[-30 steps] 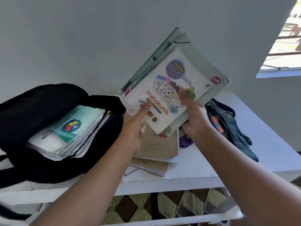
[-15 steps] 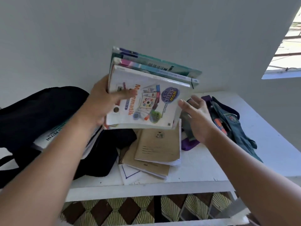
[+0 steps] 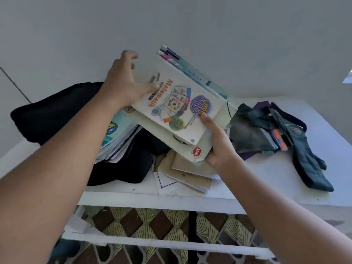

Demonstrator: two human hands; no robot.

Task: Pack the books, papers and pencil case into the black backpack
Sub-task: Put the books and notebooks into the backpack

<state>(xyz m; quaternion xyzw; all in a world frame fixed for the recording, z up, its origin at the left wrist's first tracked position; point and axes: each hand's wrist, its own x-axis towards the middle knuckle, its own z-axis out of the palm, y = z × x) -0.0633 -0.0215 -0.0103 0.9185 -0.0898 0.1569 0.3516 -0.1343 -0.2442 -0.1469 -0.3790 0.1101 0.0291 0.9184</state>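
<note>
Far left on the white painted table (image 3: pixel 285 180): the black fabric backpack (image 3: pixel 57 115) lies on its side, mouth open toward the middle, with a thick stack of white-edged books topped by a teal cover (image 3: pixel 118 136) already inside it. Above the bag's opening, the left hand (image 3: pixel 123 82) rests on the upper left corner of a tilted bundle of books, thumb laid across the front cover, fingers spread and reaching past the top edge; how firmly it grips, cannot tell. The bundle's front is a white "Matematik" workbook (image 3: pixel 177 105) with a purple badge, backed by a pale green textbook (image 3: pixel 200 149) bearing a red round sticker, and thinner teal-spined books behind. The right hand (image 3: pixel 219 145) grips the bundle's lower right corner, thumb on the cover, fingers curled underneath. Below the bundle, brown paper-covered exercise books (image 3: pixel 190 172) and a loose white sheet with a blue drawn line (image 3: pixel 167 185) lie on the table. Right of these, a grey pencil case (image 3: pixel 251 136) lies with orange pens showing, tangled with a dark green necktie (image 3: pixel 304 161).
</note>
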